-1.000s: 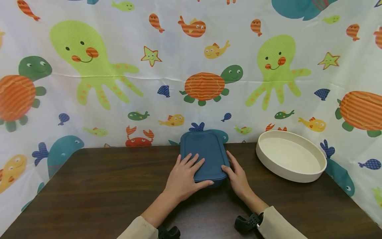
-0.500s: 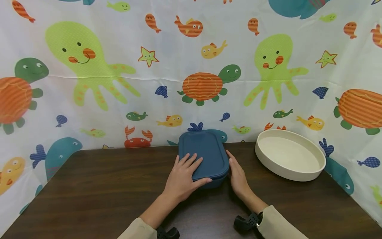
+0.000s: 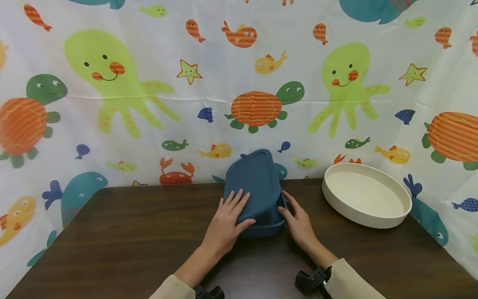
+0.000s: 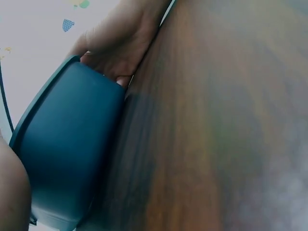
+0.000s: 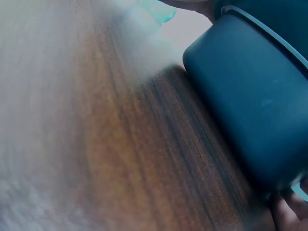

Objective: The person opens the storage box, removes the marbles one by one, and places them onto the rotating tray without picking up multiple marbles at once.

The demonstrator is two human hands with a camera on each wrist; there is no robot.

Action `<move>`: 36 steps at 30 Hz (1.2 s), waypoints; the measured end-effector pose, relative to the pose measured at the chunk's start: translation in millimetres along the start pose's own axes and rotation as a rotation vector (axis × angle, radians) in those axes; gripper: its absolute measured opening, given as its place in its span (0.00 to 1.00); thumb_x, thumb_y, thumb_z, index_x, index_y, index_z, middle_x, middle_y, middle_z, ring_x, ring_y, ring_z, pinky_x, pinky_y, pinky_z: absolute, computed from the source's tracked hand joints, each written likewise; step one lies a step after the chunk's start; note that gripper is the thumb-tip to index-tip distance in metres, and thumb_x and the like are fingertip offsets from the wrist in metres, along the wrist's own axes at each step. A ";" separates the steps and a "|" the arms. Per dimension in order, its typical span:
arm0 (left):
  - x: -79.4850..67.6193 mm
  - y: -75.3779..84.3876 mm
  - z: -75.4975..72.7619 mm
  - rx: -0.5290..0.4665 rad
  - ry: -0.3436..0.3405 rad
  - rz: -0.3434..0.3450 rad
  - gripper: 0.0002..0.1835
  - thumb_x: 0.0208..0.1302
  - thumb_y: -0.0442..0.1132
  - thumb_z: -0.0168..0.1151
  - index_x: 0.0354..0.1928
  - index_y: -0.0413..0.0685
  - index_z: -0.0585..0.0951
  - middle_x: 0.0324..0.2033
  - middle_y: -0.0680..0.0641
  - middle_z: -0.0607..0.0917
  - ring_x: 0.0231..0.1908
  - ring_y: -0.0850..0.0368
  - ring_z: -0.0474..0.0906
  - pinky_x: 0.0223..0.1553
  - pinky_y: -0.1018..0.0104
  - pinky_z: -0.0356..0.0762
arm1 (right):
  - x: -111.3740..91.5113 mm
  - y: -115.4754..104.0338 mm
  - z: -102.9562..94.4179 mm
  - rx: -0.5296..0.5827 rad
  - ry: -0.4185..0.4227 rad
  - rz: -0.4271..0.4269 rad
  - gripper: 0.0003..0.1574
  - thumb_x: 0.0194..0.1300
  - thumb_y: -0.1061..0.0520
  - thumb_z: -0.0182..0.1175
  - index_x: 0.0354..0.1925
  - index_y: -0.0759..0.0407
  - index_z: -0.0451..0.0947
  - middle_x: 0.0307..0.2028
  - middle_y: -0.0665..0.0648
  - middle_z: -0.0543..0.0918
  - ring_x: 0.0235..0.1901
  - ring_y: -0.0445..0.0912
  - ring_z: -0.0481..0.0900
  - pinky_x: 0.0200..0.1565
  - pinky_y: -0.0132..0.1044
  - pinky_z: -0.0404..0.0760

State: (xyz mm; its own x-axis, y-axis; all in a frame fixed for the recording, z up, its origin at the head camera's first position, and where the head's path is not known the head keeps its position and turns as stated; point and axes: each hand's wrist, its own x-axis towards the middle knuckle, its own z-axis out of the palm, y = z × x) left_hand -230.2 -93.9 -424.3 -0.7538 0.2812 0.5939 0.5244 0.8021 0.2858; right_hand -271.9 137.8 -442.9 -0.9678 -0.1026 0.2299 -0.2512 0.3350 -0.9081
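Observation:
A blue rectangular food container [image 3: 267,229] sits on the table, its side wall [image 4: 72,139] filling much of the left wrist view. Its matching blue lid [image 3: 252,178] is tilted, raised along the right side and swung askew, so part of the inside shows at the near right. My left hand [image 3: 224,226] holds the lid at its near left, fingers spread on top and thumb along the near edge. At the container's right wall, my right hand [image 3: 298,224] grips the rim, thumb on the near side and fingers farther back. Right fingertips [image 5: 286,214] show low in the right wrist view.
A round cream tray [image 3: 366,191] with a low rim stands to the right at the back of the dark wooden table [image 3: 123,241]. Behind the table hangs a white curtain [image 3: 209,50] printed with sea animals. Black wrist cameras [image 3: 311,279] sit at both wrists.
The lid, flat on the container before, has come up on the right and turned askew. My left hand has shifted slightly left with it. My right thumb has moved onto the container's rim.

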 end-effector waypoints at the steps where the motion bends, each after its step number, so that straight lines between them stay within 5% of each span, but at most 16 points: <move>1: -1.4 -1.2 -0.5 -0.018 0.021 -0.002 0.35 0.65 0.63 0.49 0.71 0.58 0.63 0.69 0.47 0.67 0.70 0.44 0.61 0.65 0.40 0.59 | 0.2 -0.5 -0.1 -0.007 -0.006 0.000 0.31 0.71 0.51 0.53 0.70 0.41 0.61 0.63 0.55 0.73 0.33 0.45 0.77 0.34 0.34 0.74; 5: -6.6 -5.6 -2.7 -0.085 0.087 0.002 0.35 0.65 0.59 0.53 0.72 0.59 0.62 0.69 0.48 0.67 0.68 0.46 0.63 0.64 0.43 0.62 | -0.9 -7.9 -1.4 0.016 -0.022 0.028 0.33 0.69 0.57 0.53 0.70 0.44 0.61 0.64 0.58 0.72 0.21 0.44 0.71 0.28 0.33 0.72; 12: -19.0 -9.3 -11.5 -0.127 0.116 -0.015 0.38 0.64 0.50 0.60 0.74 0.59 0.57 0.70 0.49 0.65 0.67 0.50 0.66 0.60 0.50 0.69 | -11.6 -35.7 -3.3 -0.004 -0.027 0.027 0.33 0.69 0.61 0.52 0.71 0.54 0.59 0.64 0.62 0.71 0.29 0.47 0.74 0.30 0.33 0.73; 17: -30.9 -9.9 -15.0 -0.239 0.122 -0.069 0.35 0.68 0.44 0.57 0.74 0.51 0.56 0.68 0.45 0.68 0.64 0.50 0.70 0.58 0.51 0.72 | -6.6 -23.0 -3.0 0.019 -0.024 0.033 0.33 0.70 0.59 0.52 0.71 0.49 0.60 0.65 0.61 0.71 0.28 0.48 0.74 0.28 0.34 0.72; 23: -36.5 -10.5 -12.6 -0.334 0.138 -0.186 0.28 0.71 0.38 0.52 0.70 0.38 0.62 0.60 0.38 0.76 0.58 0.47 0.76 0.54 0.50 0.75 | -0.6 1.3 2.3 0.005 0.000 0.004 0.33 0.69 0.57 0.53 0.70 0.42 0.61 0.65 0.59 0.71 0.49 0.51 0.77 0.38 0.36 0.77; 29: -36.1 -10.0 -13.3 -0.455 0.082 -0.285 0.45 0.69 0.37 0.55 0.76 0.60 0.37 0.67 0.41 0.68 0.61 0.50 0.73 0.55 0.51 0.74 | -0.6 4.2 5.1 0.011 0.015 -0.005 0.33 0.68 0.57 0.53 0.69 0.40 0.61 0.65 0.57 0.71 0.59 0.53 0.75 0.48 0.44 0.79; 32: -37.1 -10.0 -14.2 -0.489 0.078 -0.352 0.53 0.63 0.35 0.59 0.74 0.69 0.33 0.65 0.41 0.71 0.51 0.55 0.79 0.44 0.60 0.80 | -0.4 2.7 5.0 0.017 0.013 -0.001 0.33 0.68 0.57 0.53 0.69 0.40 0.61 0.65 0.56 0.71 0.58 0.53 0.75 0.47 0.43 0.79; 36: -36.8 -10.6 -13.9 -0.485 0.079 -0.406 0.57 0.56 0.32 0.61 0.74 0.72 0.32 0.61 0.40 0.75 0.39 0.58 0.79 0.34 0.68 0.76 | 0.2 2.0 3.8 0.016 0.015 -0.005 0.34 0.67 0.57 0.53 0.69 0.41 0.61 0.65 0.57 0.71 0.56 0.53 0.76 0.43 0.41 0.78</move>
State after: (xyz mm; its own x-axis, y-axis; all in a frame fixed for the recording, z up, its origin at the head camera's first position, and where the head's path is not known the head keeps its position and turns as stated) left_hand -202.5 -120.1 -438.7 -0.9084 -0.0496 0.4151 0.3368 0.5012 0.7971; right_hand -272.5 134.9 -446.0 -0.9668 -0.0903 0.2392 -0.2556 0.3190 -0.9126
